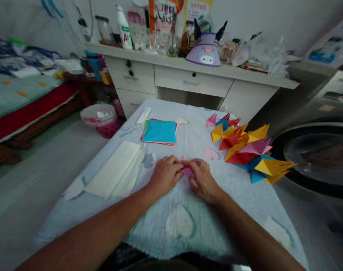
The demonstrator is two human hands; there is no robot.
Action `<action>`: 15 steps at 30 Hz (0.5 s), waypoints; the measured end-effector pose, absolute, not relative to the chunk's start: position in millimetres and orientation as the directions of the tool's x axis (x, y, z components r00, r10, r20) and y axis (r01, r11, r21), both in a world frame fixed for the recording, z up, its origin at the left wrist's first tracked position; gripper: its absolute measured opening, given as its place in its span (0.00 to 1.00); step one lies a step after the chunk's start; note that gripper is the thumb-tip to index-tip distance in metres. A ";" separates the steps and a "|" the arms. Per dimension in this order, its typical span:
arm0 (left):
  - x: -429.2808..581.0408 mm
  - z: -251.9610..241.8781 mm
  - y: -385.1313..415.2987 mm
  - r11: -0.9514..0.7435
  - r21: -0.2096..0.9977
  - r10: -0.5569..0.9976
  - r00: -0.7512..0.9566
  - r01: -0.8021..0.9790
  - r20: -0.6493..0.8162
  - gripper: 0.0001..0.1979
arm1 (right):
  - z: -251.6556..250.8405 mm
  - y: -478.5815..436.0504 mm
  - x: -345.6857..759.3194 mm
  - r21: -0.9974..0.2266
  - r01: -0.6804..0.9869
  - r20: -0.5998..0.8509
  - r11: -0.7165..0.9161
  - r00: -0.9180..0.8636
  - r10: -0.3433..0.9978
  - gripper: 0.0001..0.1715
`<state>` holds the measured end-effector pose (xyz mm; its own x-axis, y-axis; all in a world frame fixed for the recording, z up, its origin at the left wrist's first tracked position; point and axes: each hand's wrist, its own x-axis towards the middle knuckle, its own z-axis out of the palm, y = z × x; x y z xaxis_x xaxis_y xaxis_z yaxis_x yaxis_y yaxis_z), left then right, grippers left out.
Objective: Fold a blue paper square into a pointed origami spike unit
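A small folded piece of pink origami paper (186, 171) lies between my two hands at the middle of the cloth-covered table (177, 199). My left hand (167, 171) pinches it from the left, fingers closed. From the right, my right hand (201, 177) grips it, thumb and fingertips pressed against the paper. Fingers cover most of the pink piece; a tip shows above them and a flat part below. Beyond my left hand sits a stack of square coloured paper (160, 131), blue on top. Folded paper cranes (245, 145) in several colours cluster at the right.
A folded whitish cloth or paper (115, 169) lies left of my hands, with a white narrow box (144, 116) farther back. A white drawer cabinet (188, 81) stands behind the table. A pink bin (100, 118) is on the floor at left, a front-loading washing machine (321, 150) at right.
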<state>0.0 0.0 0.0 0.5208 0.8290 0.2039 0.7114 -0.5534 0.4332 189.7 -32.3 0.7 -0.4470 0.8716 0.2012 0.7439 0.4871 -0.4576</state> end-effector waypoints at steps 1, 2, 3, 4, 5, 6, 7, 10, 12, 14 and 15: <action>0.2 0.9 -0.7 -0.555 0.434 0.828 0.523 0.710 0.203 0.10 | 1.1 -32.5 189.6 -0.450 0.751 0.195 0.484 -0.446 0.874 0.36; 0.3 1.7 -1.3 -0.556 0.435 0.827 0.525 0.708 0.203 0.10 | 1.4 -32.7 189.4 -0.441 0.758 0.188 0.480 -0.445 0.875 0.37; 0.4 2.3 -1.8 -0.558 0.435 0.826 0.526 0.707 0.203 0.10 | 1.6 -32.8 189.2 -0.430 0.766 0.181 0.477 -0.444 0.877 0.37; 0.5 2.5 -2.2 -0.559 0.434 0.825 0.527 0.707 0.204 0.09 | 1.6 -32.8 188.8 -0.419 0.775 0.173 0.473 -0.443 0.879 0.38; 0.5 2.5 -2.6 -0.560 0.432 0.824 0.527 0.707 0.207 0.09 | 1.6 -32.6 188.4 -0.404 0.785 0.164 0.470 -0.443 0.881 0.38; 0.5 2.3 -2.8 -0.561 0.430 0.824 0.526 0.708 0.210 0.09 | 1.5 -32.4 187.8 -0.389 0.795 0.156 0.466 -0.441 0.884 0.39; 0.4 1.8 -2.9 -0.563 0.426 0.823 0.526 0.708 0.213 0.09 | 1.4 -32.2 187.2 -0.374 0.804 0.150 0.463 -0.440 0.886 0.39; 0.4 -0.4 -3.1 -0.571 0.418 0.818 0.529 0.706 0.224 0.09 | 2.0 -31.7 184.6 -0.332 0.826 0.140 0.456 -0.435 0.890 0.39; 0.5 -1.9 -3.0 -0.576 0.418 0.815 0.532 0.702 0.230 0.09 | 3.1 -31.5 182.6 -0.308 0.838 0.128 0.451 -0.434 0.892 0.38; 0.6 -2.9 -2.9 -0.579 0.418 0.813 0.533 0.700 0.235 0.10 | 4.0 -31.2 180.9 -0.287 0.847 0.112 0.446 -0.433 0.894 0.39; 0.6 -3.2 -2.9 -0.581 0.416 0.812 0.533 0.700 0.236 0.10 | 4.2 -31.0 180.4 -0.279 0.851 0.104 0.445 -0.434 0.895 0.39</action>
